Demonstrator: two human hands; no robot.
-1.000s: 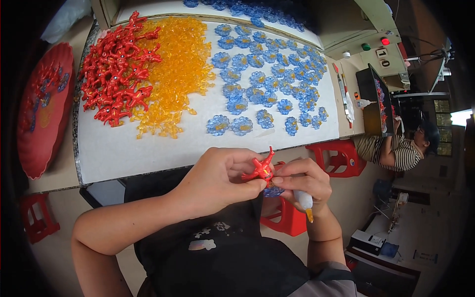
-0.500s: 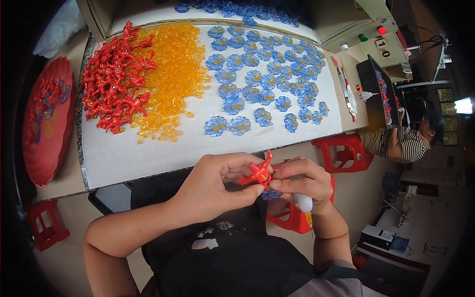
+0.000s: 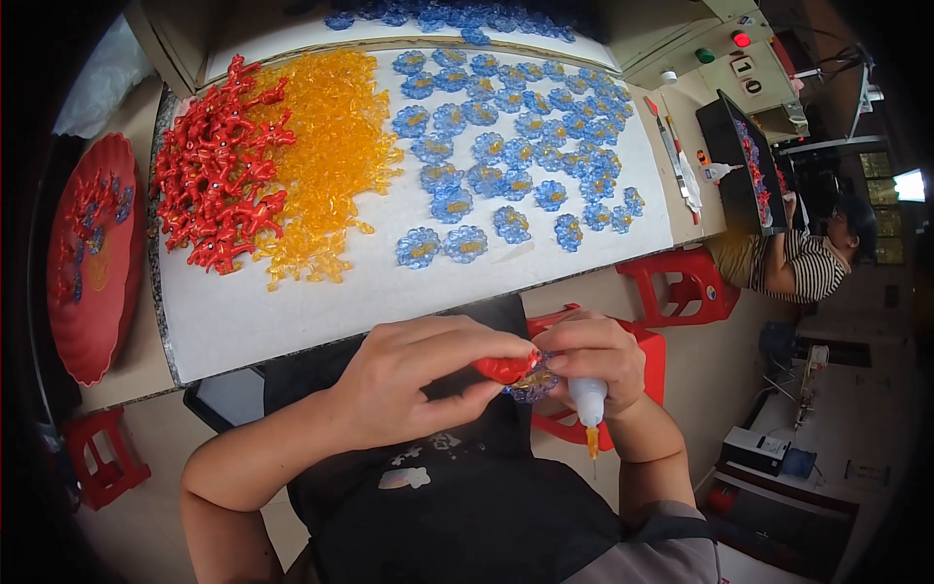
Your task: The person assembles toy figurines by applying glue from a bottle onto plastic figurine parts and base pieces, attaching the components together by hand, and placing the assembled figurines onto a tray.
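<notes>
My left hand pinches a small red plastic piece over my lap. My right hand meets it from the right, holding a blue flower-shaped piece under the red one and a small white glue bottle with an orange nozzle pointing down. On the white board ahead lie a heap of red pieces, a heap of clear orange pieces and several blue flower pieces spread out.
A round red tray with a few pieces sits at the left. Red plastic stools stand at the right and lower left. Another person in a striped shirt sits at the far right beside a dark tray and a control box.
The red piece has been lowered onto the blue flower between my fingers, its prongs now hidden. The view has shifted slightly; both hands stay together over my lap.
</notes>
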